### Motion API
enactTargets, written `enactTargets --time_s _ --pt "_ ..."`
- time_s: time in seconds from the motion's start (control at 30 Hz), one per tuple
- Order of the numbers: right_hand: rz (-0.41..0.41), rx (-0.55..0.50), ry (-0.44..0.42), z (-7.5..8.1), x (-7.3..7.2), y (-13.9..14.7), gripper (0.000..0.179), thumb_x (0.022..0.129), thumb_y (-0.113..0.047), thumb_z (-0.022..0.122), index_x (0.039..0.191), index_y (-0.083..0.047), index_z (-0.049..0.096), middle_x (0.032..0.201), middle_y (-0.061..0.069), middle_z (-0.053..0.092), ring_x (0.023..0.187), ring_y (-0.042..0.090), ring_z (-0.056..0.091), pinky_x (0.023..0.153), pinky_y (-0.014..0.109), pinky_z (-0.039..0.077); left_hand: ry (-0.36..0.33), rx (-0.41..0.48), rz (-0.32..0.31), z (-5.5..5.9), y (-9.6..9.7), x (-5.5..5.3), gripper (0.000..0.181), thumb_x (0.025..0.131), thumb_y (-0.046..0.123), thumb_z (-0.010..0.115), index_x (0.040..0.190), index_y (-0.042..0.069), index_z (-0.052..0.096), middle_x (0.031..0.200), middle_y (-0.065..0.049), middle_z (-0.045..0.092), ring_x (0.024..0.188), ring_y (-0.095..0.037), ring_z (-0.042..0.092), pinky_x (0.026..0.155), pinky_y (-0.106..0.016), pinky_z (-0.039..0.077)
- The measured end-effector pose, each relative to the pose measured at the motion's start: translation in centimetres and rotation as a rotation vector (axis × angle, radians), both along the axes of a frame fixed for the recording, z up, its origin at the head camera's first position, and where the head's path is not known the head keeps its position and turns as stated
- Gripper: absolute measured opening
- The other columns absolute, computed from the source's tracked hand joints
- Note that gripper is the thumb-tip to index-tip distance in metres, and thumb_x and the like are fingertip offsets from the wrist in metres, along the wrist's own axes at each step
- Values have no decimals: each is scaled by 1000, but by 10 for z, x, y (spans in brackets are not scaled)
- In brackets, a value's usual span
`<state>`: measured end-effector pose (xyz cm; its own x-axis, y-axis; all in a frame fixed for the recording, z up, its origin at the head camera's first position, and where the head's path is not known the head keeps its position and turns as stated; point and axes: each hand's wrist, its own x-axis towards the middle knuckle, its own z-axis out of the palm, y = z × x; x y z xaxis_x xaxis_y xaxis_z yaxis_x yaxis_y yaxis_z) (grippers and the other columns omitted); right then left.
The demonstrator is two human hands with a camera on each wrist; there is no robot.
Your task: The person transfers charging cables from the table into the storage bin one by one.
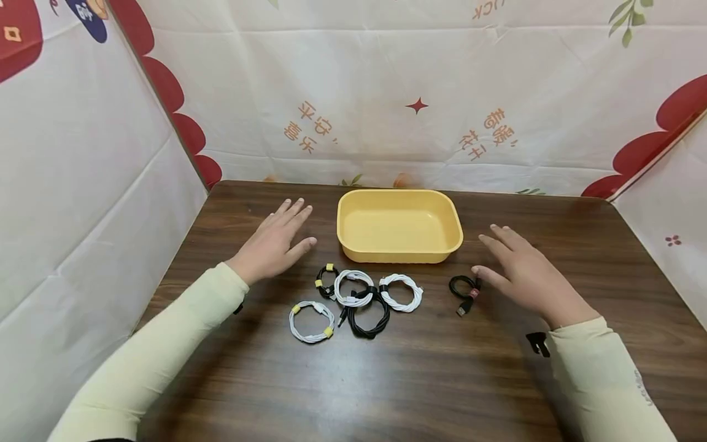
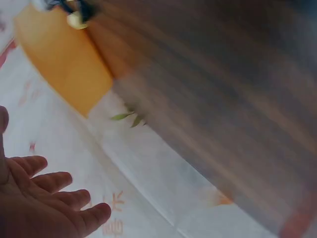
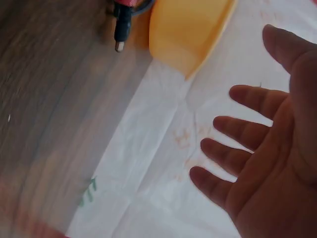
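My left hand (image 1: 270, 242) is held over the table left of a yellow bin (image 1: 400, 256), fingers straight and spread, holding nothing. On the other side, my right hand (image 1: 527, 276) is also spread and holds nothing; its thumb overlaps a small black USB cable (image 1: 465, 288) with a red tie in the head view. Between the hands lie coiled cables: a white one with yellow ties (image 1: 312, 339), a small black one with yellow ties (image 1: 322, 288), a white coil (image 1: 353, 273) overlapping a larger black coil (image 1: 367, 333), and another white coil (image 1: 402, 308).
The brown wooden table (image 1: 409, 380) reaches back to a white printed cloth (image 1: 364, 73), which also hangs at both sides. The bin stands near the table's back edge, just behind the coils, and its inside shows bare.
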<state>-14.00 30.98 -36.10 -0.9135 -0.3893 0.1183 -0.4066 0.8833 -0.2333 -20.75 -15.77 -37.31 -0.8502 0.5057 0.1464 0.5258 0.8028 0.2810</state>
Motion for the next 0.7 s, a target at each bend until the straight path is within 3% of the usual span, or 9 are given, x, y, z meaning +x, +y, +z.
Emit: enactTargets --time_s 0.17,0.4,0.53,0.7 --pt "174 65 141 -1 4 -11 64 90 -35 73 137 3 55 144 29 46 132 50 40 102 63 35 24 -148 -81 6 6 -11 73 101 56 45 158 12 30 164 -11 18 151 -31 8 117 -56 16" --pt "360 121 200 -3 5 -29 62 90 -34 74 135 4 56 137 26 54 128 46 47 102 59 38 43 -199 -129 9 27 -28 78 99 63 43 159 15 27 165 -10 15 151 -30 4 118 -54 13" --pt "397 148 190 -6 6 -42 63 89 -34 73 136 5 56 136 24 55 125 42 52 101 58 40 7 -229 -125 2 40 -37 84 96 70 37 159 16 25 165 -7 14 151 -30 3 118 -54 13" --pt "407 173 163 -15 8 -57 64 90 -37 72 138 2 55 135 21 57 122 36 56 100 60 41 -32 -239 -105 -5 49 -38 87 93 75 36 157 16 32 164 -5 19 151 -29 7 117 -55 16"
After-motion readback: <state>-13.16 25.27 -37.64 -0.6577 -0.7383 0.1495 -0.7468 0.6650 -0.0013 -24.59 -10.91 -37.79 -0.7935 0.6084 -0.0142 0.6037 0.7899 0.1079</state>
